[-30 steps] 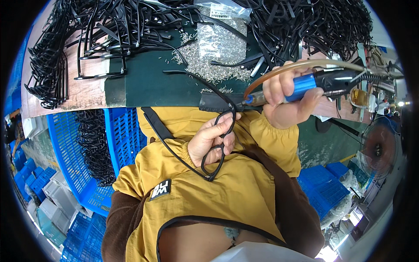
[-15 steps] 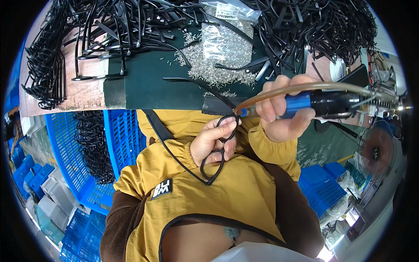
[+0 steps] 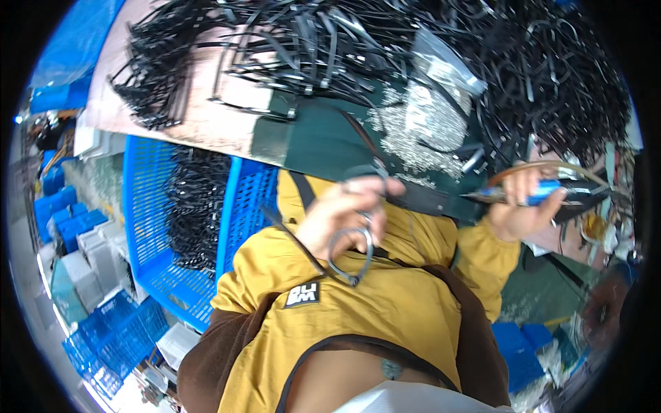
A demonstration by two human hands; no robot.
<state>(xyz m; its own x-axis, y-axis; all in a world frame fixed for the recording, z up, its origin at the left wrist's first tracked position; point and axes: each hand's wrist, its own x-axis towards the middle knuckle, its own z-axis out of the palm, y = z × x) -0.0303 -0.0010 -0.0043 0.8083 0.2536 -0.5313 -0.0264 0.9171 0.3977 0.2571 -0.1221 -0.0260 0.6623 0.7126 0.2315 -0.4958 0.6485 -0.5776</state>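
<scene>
My left hand [image 3: 348, 213] is closed around a black eyeglass frame [image 3: 332, 256] in front of my yellow apron. One temple of the frame slants back past my wrist; the other stretches up over the table edge. Motion blurs the frame and the fingers. Off to the right, my right hand [image 3: 523, 203] grips a blue and black powered screwdriver [image 3: 549, 187], its tip pointing left. The screwdriver is apart from the frame. A brown hose or cord arches over that hand.
Small silver screws [image 3: 413, 155] lie heaped on the green mat [image 3: 320, 138] beside a clear plastic bag [image 3: 437, 113]. Black eyeglass parts [image 3: 303, 48] pile along the table's back. At the left stands a blue basket [image 3: 155, 241] of black frames [image 3: 196, 220]; a fan [image 3: 606, 303] stands right.
My right hand has drawn the screwdriver away from the eyeglass frame to the right. My left hand still holds the frame and has turned it. The whole view has tilted and shifted.
</scene>
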